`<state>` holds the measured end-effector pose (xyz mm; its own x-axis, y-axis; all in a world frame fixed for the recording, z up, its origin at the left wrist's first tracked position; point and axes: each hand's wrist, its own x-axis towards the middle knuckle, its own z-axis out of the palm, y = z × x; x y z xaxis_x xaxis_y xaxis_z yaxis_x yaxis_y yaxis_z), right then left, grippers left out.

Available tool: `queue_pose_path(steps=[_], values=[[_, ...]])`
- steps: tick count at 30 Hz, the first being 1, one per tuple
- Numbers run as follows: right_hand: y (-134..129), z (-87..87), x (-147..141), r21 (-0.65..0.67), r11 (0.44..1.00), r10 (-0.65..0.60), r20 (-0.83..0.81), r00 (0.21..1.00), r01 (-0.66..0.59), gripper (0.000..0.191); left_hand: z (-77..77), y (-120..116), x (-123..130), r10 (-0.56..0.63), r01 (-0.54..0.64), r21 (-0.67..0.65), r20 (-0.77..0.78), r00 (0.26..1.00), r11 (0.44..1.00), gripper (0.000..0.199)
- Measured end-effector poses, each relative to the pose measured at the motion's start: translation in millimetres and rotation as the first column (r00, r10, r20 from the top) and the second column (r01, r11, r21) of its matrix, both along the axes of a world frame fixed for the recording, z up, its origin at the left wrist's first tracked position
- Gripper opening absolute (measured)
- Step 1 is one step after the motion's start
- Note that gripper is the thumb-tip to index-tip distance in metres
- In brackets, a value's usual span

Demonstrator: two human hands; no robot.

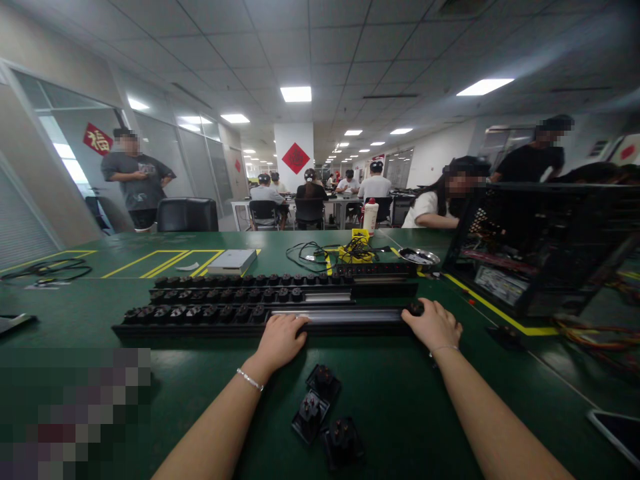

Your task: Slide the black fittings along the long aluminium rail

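Observation:
A long black rail (345,320) lies across the green table, its left half filled with a row of black socket modules (200,313). My left hand (283,339) rests closed on the rail's middle, just right of that row; what its fingers grip is hidden. At the rail's right end my right hand (434,325) is closed around a small black module (415,308). Two more rails with modules (240,293) lie behind. Nearer to me, between my forearms, are three loose black modules (343,437) with metal pins.
An open computer case (530,267) stands at the right. Behind the rails are a white box (233,261), black cables, a yellow holder (360,235), a bottle (370,217) and a metal dish (419,257). A phone (617,430) lies at right. People are beyond the table.

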<state>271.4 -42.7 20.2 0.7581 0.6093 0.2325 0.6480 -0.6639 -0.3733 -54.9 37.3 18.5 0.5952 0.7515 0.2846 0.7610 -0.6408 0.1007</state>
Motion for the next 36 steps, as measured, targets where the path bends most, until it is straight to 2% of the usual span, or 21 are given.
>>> queue_pose_path(steps=[9, 16, 30, 36], values=[[-1.4, -4.8, 9.6, 0.015, 0.999, -0.041, -0.041, 0.998, 0.041, 0.077, 1.0, -0.3, 0.1, -0.003, 0.003, -0.008, 0.006, 1.000, 1.000, 0.032], [-6.8, 2.7, 20.2, 0.016, 0.999, -0.042, -0.069, 0.997, 0.044, 0.076, 0.0, 0.5, 0.0, -0.004, 0.004, -0.013, 0.000, 1.000, 1.000, 0.032], [-8.3, 2.5, 27.4, 0.085, 0.996, -0.020, -0.168, 0.986, 0.034, 0.074, 2.1, -1.3, 0.7, 0.005, -0.004, -0.027, 0.007, 1.000, 1.000, 0.034], [-8.2, 4.6, 30.8, 0.053, 0.998, -0.020, -0.190, 0.981, 0.030, 0.073, 0.9, -0.1, 0.8, 0.000, 0.000, -0.022, 0.012, 1.000, 1.000, 0.032]])
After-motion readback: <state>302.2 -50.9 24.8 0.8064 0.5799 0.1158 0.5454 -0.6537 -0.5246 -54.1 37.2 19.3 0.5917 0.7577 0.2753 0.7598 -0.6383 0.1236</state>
